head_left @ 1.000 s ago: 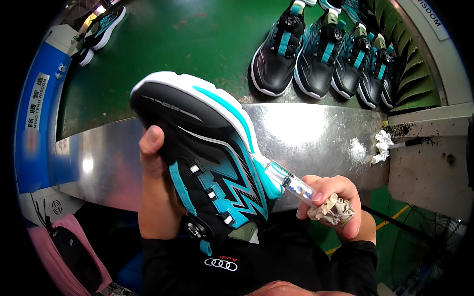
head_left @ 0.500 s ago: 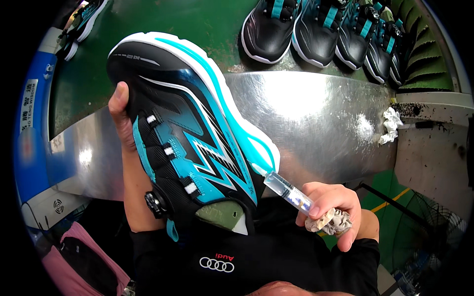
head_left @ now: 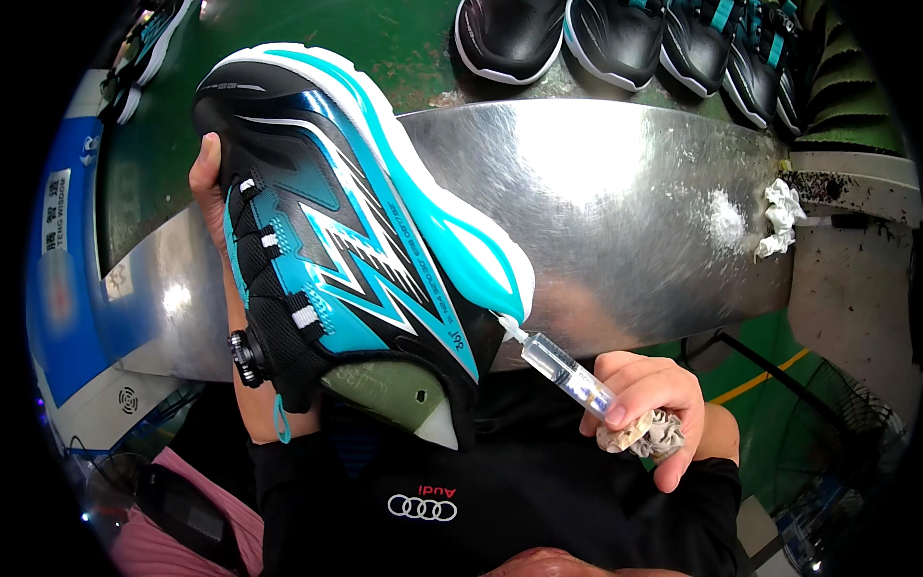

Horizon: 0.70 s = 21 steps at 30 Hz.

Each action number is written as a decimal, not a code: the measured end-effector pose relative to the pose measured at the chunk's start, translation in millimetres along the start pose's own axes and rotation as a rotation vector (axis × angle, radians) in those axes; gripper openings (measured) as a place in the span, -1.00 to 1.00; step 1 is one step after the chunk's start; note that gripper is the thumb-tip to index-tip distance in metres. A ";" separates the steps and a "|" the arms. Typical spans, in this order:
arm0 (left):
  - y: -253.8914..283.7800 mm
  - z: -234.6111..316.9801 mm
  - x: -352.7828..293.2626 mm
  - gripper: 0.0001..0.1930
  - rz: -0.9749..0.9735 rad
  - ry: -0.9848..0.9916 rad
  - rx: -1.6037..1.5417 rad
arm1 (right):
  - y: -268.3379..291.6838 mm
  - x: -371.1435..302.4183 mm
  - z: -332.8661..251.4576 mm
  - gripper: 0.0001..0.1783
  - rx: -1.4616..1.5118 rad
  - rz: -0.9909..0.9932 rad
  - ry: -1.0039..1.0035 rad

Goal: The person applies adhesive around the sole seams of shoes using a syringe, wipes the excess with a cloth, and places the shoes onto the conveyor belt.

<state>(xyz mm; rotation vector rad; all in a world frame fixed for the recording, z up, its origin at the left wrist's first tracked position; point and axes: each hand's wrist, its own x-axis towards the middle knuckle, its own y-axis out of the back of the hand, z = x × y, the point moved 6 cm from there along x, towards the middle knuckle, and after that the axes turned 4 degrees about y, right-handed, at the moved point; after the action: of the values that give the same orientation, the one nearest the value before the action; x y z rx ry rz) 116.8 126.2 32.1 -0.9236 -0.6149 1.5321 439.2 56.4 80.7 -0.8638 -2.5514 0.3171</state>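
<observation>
Head view: brushed-metal worktop (head_left: 625, 260), beyond the left hand (head_left: 206, 175) and right hand (head_left: 656, 396); black-and-turquoise sneaker (head_left: 336, 231), between them, gripped by the left; clear plastic syringe (head_left: 565, 372), grasped in the right, nozzle (head_left: 512, 329) at the heel's sole edge (head_left: 519, 300). Work there appears underway; amounts done and left cannot be told.

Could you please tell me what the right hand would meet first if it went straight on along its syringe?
Led by the syringe, the right hand would probably meet the shoe first, at its heel; the nozzle seems against it, though depth is unclear.
</observation>
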 end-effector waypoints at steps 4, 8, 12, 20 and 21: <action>-5.0 14.8 -13.1 -0.48 0.117 -0.015 0.034 | -4.4 0.6 1.3 -0.30 0.009 0.010 0.008; 1.0 13.8 -9.6 -0.49 0.166 -0.024 0.089 | 0.7 -6.3 9.3 -0.29 0.060 0.016 0.021; 8.9 17.6 -21.4 -0.50 0.192 -0.049 0.199 | 6.8 -13.7 13.5 -0.31 0.061 0.038 0.018; 59.0 55.3 -84.9 -0.52 0.213 0.129 0.290 | 4.7 -3.2 26.3 -0.36 0.011 0.063 0.019; 63.4 56.8 -92.8 -0.52 0.217 0.153 0.313 | 6.9 -2.5 25.0 -0.36 0.019 0.065 0.022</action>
<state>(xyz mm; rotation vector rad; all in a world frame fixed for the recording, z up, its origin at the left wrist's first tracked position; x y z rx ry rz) 34.4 31.0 31.4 -0.8756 -0.1602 1.6734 433.0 58.2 55.5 -0.9398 -2.4995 0.3497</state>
